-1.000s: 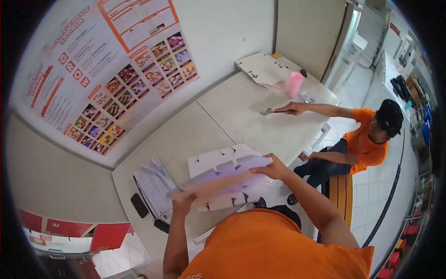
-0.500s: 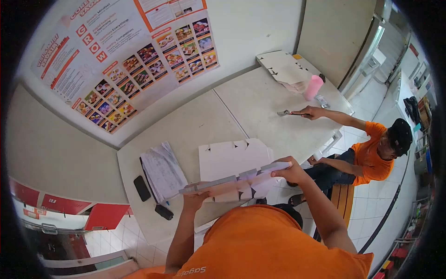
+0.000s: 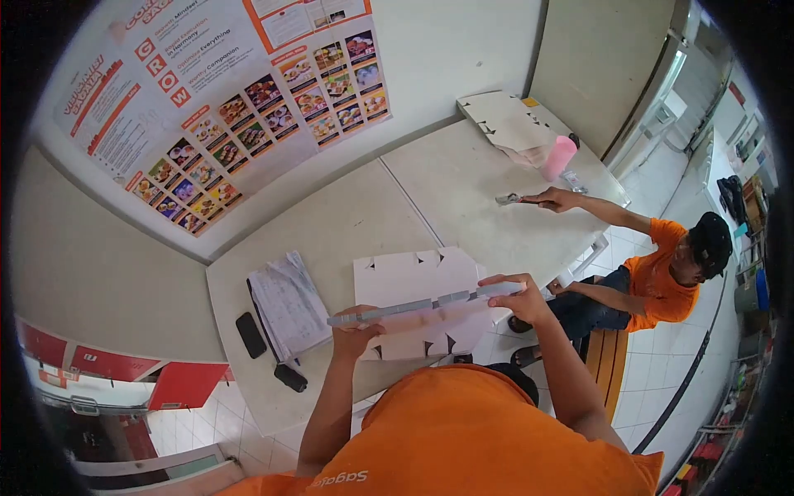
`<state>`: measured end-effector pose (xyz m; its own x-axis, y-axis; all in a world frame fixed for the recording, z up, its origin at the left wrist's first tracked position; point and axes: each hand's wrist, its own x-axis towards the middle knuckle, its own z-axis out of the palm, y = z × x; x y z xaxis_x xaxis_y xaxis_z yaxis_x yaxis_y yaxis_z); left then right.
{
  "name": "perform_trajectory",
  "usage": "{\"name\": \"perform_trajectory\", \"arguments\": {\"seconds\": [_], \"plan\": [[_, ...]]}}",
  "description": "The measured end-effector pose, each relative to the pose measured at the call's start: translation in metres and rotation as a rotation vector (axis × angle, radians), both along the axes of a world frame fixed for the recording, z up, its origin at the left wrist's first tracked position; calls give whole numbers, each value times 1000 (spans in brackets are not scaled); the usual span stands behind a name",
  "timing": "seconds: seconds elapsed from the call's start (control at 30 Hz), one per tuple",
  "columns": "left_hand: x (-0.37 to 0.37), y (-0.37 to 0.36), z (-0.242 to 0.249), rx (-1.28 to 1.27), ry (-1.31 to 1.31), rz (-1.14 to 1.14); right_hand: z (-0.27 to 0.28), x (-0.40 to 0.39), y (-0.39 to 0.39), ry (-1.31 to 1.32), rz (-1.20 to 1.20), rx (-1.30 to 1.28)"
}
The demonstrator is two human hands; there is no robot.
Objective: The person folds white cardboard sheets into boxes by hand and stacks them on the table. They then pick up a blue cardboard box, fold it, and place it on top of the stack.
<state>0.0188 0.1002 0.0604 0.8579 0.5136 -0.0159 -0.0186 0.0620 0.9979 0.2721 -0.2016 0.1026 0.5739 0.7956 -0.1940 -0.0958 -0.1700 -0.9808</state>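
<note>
My left hand [image 3: 356, 337] grips the left end of a stack of flat cardboard box blanks [image 3: 405, 308]. At the stack's right end, my right hand [image 3: 514, 299] is closed round the edge. The stack stands on its side, so mostly its grey, notched long edge shows. Beneath and behind it, a white flat box blank [image 3: 405, 271] with small dark slots lies on the table. The stack overlaps that blank in this view.
The pale table [image 3: 318, 219] bears papers [image 3: 288, 302], a black phone [image 3: 251, 335] and a small black case [image 3: 290, 378] on the left. Rightward, a seated co-worker [image 3: 662, 273] holds a brush-like tool [image 3: 509, 199] near a pink cup [image 3: 560, 157] and more flat cardboard [image 3: 504, 120].
The stack has shifted slightly right, and its left end has risen a little. My right hand's fingers now reach further over the top edge. The co-worker's tool has turned slightly.
</note>
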Motion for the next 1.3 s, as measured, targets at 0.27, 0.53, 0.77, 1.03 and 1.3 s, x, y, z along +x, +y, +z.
{"name": "perform_trajectory", "arguments": {"seconds": [0.27, 0.53, 0.77, 1.03, 1.3], "plan": [[-4, 7, 3, 449, 210, -79, 139, -28, 23, -803, -155, 322], [1, 8, -13, 29, 45, 61, 136, -73, 119, -1303, 430, -236], [-5, 3, 28, 84, -45, 109, 115, -80, 116, -1235, 456, -274], [4, 4, 54, 86, -39, -112, 125, -83, 117, -1064, 422, -323], [2, 17, 52, 553, 20, -251, 119, -88, 119, -1421, 496, -404]]}}
